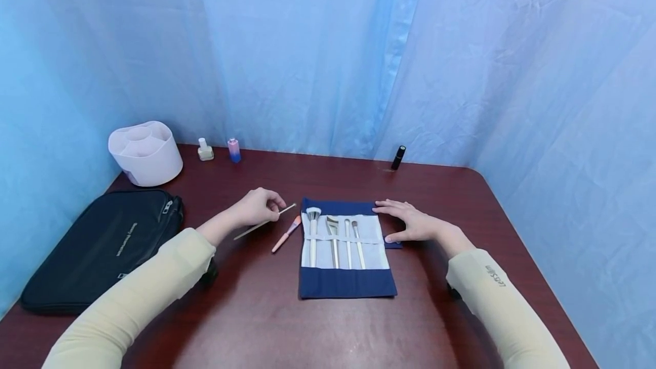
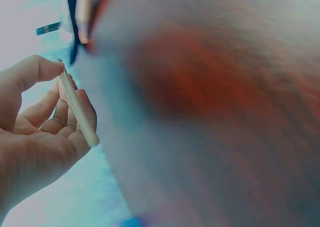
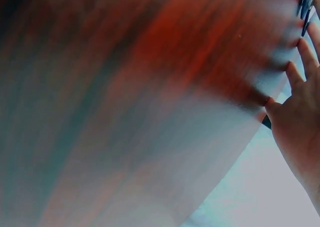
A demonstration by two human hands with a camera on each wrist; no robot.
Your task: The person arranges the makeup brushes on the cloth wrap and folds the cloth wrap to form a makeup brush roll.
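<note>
Left hand (image 1: 259, 207), fingers curled, pinching a thin, pale, stick-like brush handle (image 1: 265, 221) just above the glossy dark-red wooden table (image 1: 328, 323); handle slanted, upper end toward the navy and white fabric brush roll (image 1: 345, 249). Seen from the left wrist, same smooth cream stick (image 2: 78, 106) caught between thumb and fingertips (image 2: 86, 112); tip probably a fine brush, though too small and blurred to tell.

Right hand (image 1: 414, 224) spread flat, fingers straight, pressing on the right edge of the brush roll, gripping nothing. In the right wrist view only blurred fingers (image 3: 300, 72) against a smeared red surface.

Brush roll lying open and flat at table centre: navy cloth border, white inner panel, a band holding four silver-handled makeup brushes (image 1: 335, 238) side by side, heads pointing away. Just left of it, a small pink-handled brush (image 1: 287, 233) lying loose on the wood, apart from the held handle.

Far left, a black zipped soft case (image 1: 102, 246), matte, rectangular. Behind it a white round plastic organiser with compartments (image 1: 146, 154). Beside that, a small pale nail-polish bottle (image 1: 205, 150) and a pink-and-blue bottle (image 1: 234, 150). At the back edge, a short black tube (image 1: 398, 158), upright. Crinkled blue cloth backdrop (image 1: 328, 44) all round.
</note>
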